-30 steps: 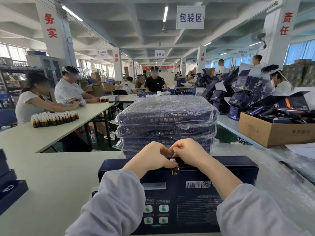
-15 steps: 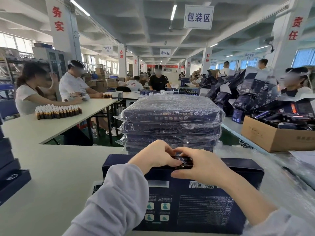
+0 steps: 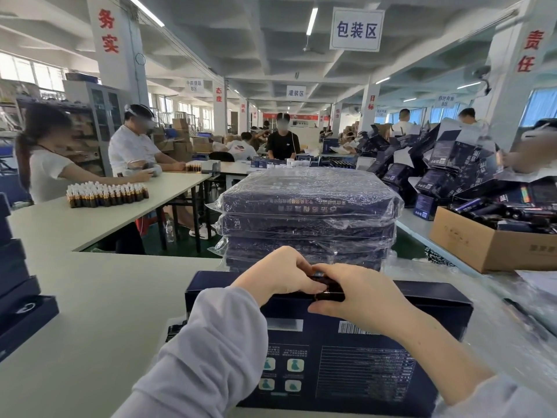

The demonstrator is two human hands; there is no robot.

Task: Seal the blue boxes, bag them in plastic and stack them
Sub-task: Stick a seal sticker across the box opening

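At the left edge a pile of dark boxes point(image 3: 18, 297) is cut off by the frame, and the rows of small brown bottles point(image 3: 107, 194) on the next table are too small to read. The dark glossy piece point(image 3: 328, 292) between the person's hands is mostly covered by fingers, so what it is cannot be told. At far right a blurred figure is cropped, beside an open cardboard carton point(image 3: 488, 248) of dark packs. The pale table point(image 3: 105, 297) carries clear plastic film point(image 3: 512, 312) on its right side, in a long workshop with white pillars and a hanging sign point(image 3: 356, 30). The blue box point(image 3: 376, 357) lies flat just in front of the person, printed side up, with the stack of bagged boxes point(image 3: 307, 218) just behind it. The left hand point(image 3: 280, 276) curls over the box's far edge and grips one end of the piece. The right hand point(image 3: 358, 294) pinches the other end, thumb below, fingers above.
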